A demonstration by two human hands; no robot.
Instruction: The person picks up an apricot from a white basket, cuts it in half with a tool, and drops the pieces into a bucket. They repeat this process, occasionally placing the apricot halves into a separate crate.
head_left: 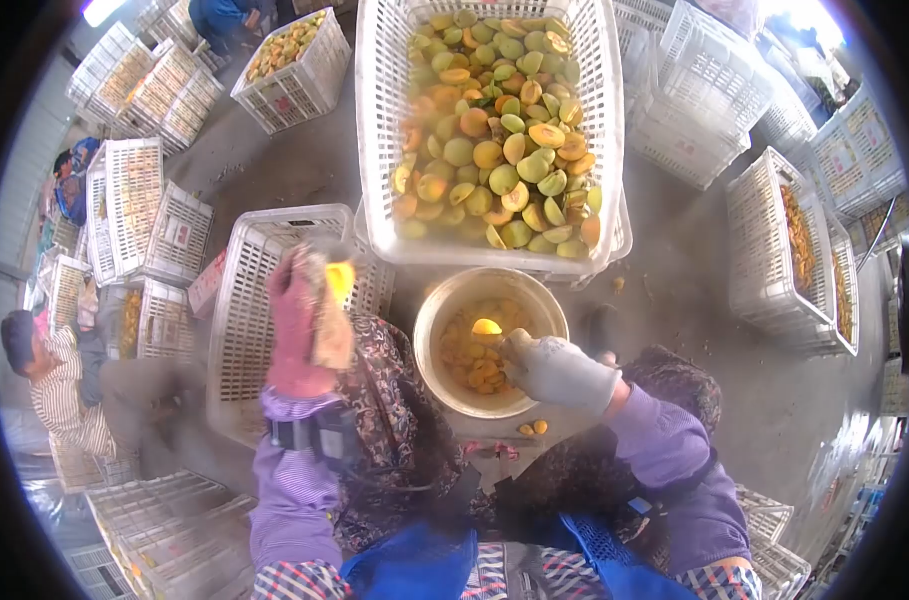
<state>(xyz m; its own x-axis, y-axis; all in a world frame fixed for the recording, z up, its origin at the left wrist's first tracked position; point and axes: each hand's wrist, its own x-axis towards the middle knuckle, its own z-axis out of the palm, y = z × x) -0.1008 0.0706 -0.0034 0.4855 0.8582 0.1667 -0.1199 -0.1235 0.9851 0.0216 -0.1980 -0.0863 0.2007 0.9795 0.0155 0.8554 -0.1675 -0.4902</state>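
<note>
A metal bowl (490, 340) sits on the floor (694, 300) between the knees; a crate of halved fruit (494, 130) lies just beyond it, an empty crate (239, 300) to its left.

Motion blur is smearing the left hand (299, 320). Its fingers are merging with a tan strip and a yellow piece (340, 278) just above the fingertips, so the grip is not showing. The left forearm is covering part of the empty crate (236, 300) beneath those fingers. The right hand (556, 370) is hiding the near rim of the metal bowl (442, 300) and the lower edge of the fruit half (486, 326) at its fingertips; whether they are pinching it is not showing. Beyond the fingers, the frame's top edge is cutting off the fruit crate (376, 150). The dark lens rim is cropping the person (59, 385) far left of the left fingers.
</note>
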